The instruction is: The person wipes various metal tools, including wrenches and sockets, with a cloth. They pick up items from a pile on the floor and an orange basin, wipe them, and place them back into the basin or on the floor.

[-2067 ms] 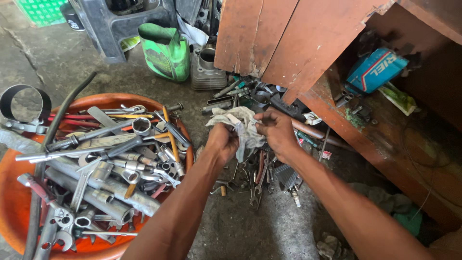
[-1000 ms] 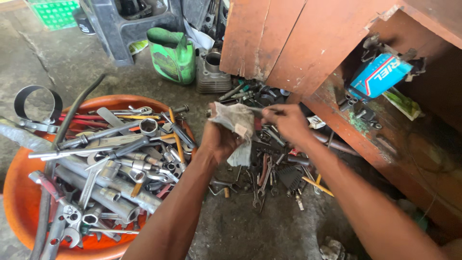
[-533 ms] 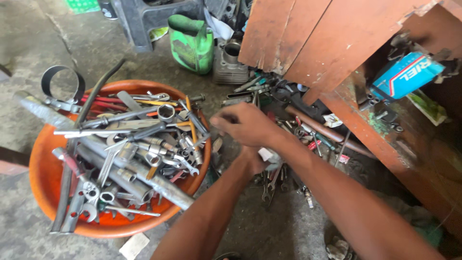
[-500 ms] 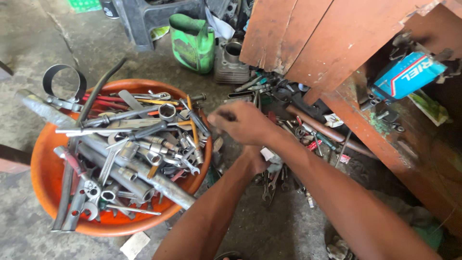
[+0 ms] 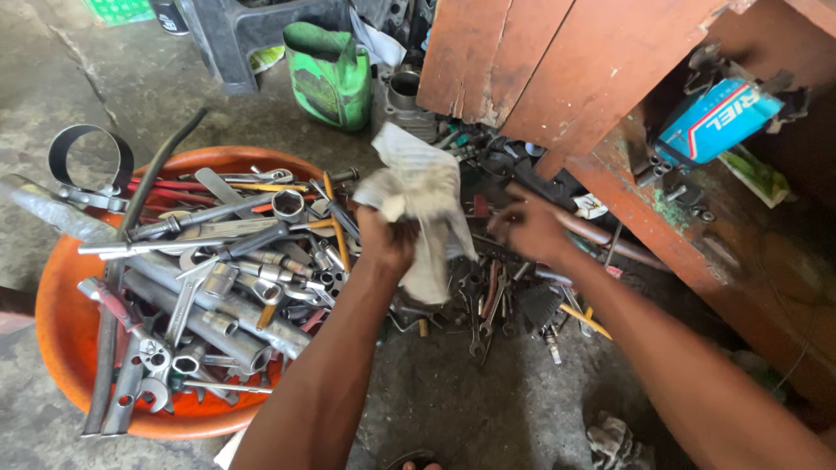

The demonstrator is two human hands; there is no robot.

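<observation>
soft daylight is falling on the scene from above, and it is looking bright but not harsh. the metal tools in the orange tub (image 5: pixel 61 348) are shining a little. the inside of the wooden shelf (image 5: pixel 758 252) is sitting in dark shadow. the right hand (image 5: pixel 527 228) is looking blurry, and the white rag (image 5: pixel 422 204) is glowing pale. the edges are bending a bit.
</observation>
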